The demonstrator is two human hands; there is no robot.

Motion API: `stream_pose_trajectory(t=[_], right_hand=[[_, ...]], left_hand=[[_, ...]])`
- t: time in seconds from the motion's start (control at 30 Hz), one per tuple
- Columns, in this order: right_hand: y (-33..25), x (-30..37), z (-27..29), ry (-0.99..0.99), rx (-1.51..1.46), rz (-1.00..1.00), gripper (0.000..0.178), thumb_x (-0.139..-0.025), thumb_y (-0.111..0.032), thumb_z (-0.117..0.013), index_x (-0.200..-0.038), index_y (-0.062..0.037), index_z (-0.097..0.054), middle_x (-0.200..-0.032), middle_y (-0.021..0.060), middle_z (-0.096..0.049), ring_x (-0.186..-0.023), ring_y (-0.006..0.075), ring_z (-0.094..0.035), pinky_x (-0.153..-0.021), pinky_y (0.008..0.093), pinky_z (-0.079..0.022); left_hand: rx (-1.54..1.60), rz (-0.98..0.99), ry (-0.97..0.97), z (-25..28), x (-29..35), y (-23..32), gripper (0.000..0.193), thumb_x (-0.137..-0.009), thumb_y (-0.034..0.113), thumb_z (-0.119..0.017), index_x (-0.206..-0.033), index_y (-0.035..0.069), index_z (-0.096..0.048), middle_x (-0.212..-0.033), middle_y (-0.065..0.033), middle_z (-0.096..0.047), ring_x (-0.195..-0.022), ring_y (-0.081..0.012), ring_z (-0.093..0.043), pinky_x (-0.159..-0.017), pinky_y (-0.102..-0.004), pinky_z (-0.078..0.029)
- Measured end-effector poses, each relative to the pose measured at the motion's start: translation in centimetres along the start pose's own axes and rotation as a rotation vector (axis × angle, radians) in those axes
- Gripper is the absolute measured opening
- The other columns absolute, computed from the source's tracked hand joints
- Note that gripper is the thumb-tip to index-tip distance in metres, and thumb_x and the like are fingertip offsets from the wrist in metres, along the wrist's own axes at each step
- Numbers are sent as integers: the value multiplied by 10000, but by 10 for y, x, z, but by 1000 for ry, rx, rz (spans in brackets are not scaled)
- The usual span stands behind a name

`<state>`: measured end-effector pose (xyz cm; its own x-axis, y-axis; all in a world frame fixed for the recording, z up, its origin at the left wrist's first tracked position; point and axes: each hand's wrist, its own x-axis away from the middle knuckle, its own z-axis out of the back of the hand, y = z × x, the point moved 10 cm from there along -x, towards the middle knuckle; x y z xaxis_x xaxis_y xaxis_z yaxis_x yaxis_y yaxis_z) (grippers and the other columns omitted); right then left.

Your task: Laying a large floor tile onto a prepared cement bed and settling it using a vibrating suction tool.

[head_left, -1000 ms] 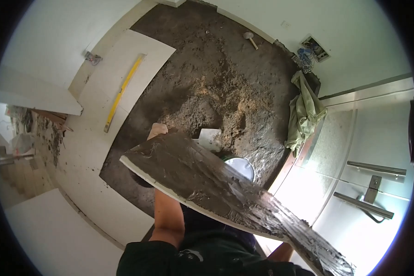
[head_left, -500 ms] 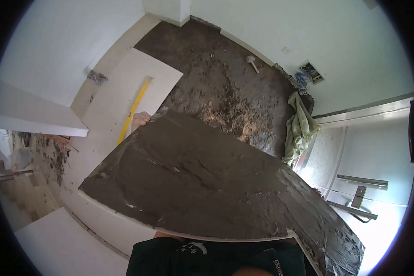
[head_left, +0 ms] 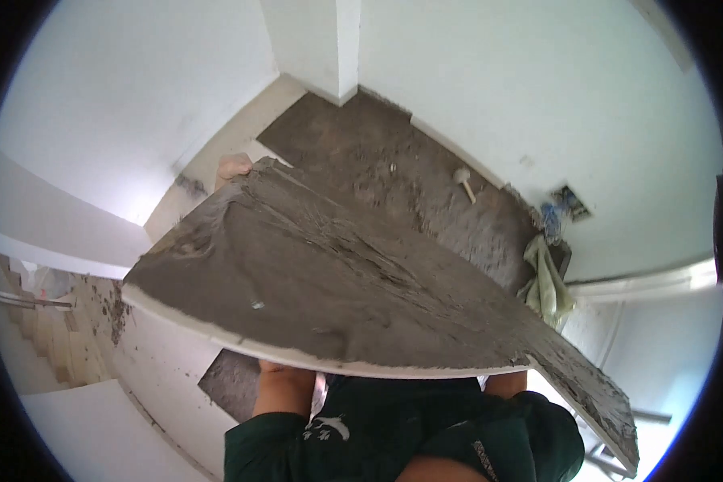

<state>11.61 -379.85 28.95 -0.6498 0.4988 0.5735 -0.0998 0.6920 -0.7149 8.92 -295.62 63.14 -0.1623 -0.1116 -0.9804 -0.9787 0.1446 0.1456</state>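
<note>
Across our chest we now hold the mortar-coated tile (head_left: 337, 297) flatter and higher than a moment ago — it hides more of the screed floor (head_left: 394, 173). Our left hand (head_left: 234, 167) curls over its far edge; our right hand is hidden beneath — its grip we cannot tell.

A room under renovation, mid tile-laying: bare white walls (head_left: 498, 72), a raw grey mortar bed (head_left: 394, 173) over the floor, a rubber mallet (head_left: 463, 181) lying on it, loose wires at an open wall socket (head_left: 561, 210), mortar-spattered stairs (head_left: 52, 337) alongside.
</note>
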Motion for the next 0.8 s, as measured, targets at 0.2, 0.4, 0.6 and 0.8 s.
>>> stream_pose_trajectory(t=[0.2,0.4,0.6,0.8], right_hand=[[14,-74,-202,-108,57,-106,370,-952,-343,-526,-1196,-67,-555,-1155,101,-608,-1046,274,-570,-939,474,-487],[17,-108,-382,-217,37,-133,380,-956,-358,-518,-1204,-72,-554,-1164,102,-606,-1053,280,-569,-941,479,-488],[32,-123,-494,-229,30,-126,390,-961,-372,-510,-1212,-78,-553,-1173,103,-605,-1060,286,-567,-942,485,-488],[81,-133,-539,-137,19,-150,400,-965,-387,-502,-1221,-83,-552,-1183,104,-604,-1067,292,-565,-944,490,-489]], left_hand=[[-139,68,89,4,-80,-104,324,-999,250,-549,-1211,6,-554,-1101,-114,-577,-1029,-238,-576,-958,-397,-509],[-199,110,60,60,-198,-218,318,-996,254,-556,-1199,9,-552,-1084,-105,-574,-1006,-225,-578,-932,-385,-514],[-253,183,97,112,-215,-300,313,-993,257,-562,-1187,11,-549,-1067,-95,-570,-984,-213,-580,-906,-373,-520],[-254,241,119,181,-225,-372,309,-990,260,-569,-1174,13,-547,-1050,-86,-567,-961,-200,-582,-880,-362,-526]])
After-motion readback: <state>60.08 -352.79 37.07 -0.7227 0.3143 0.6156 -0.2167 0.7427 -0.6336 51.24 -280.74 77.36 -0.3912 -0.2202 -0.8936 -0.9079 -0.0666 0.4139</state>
